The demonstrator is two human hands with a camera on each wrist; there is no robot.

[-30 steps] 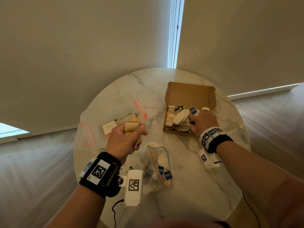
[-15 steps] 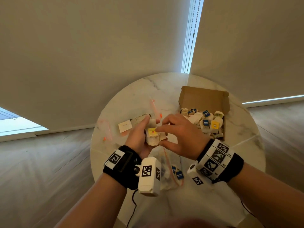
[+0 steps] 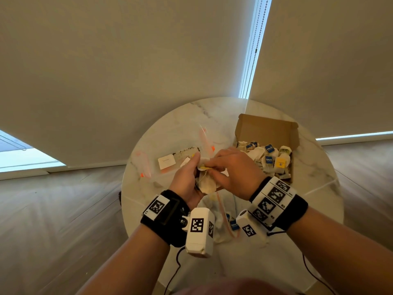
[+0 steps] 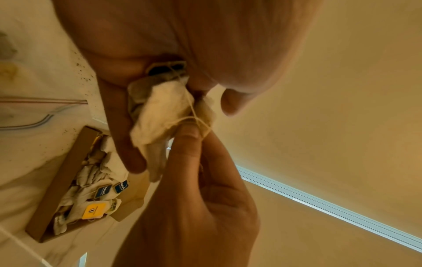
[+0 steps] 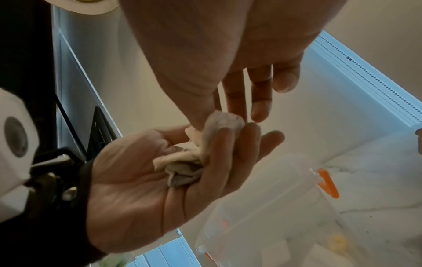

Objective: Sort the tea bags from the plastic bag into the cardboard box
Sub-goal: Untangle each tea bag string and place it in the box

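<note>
My left hand (image 3: 187,179) is raised over the middle of the round table and cups a small bundle of pale tea bags (image 3: 207,184) with tangled strings. My right hand (image 3: 234,171) meets it from the right. Its thumb and fingers pinch one tea bag (image 5: 224,120) at the top of the bundle, with string (image 4: 194,117) looped by the fingertip. The open cardboard box (image 3: 268,130) stands at the right rear with several tea bags (image 3: 270,158) inside, blue and yellow tags showing. A clear plastic bag (image 3: 223,220) holding blue-tagged tea bags lies under my wrists.
A second clear zip bag (image 3: 170,154) with an orange slider and a white label lies on the table left of my hands. The marble table (image 3: 308,209) ends close to the wall with drawn blinds. A cable (image 3: 176,271) hangs from my left wrist.
My right hand left the box and came across to my left hand; it now pinches a tea bag there. Both hands sit closer together and slightly nearer to me.
</note>
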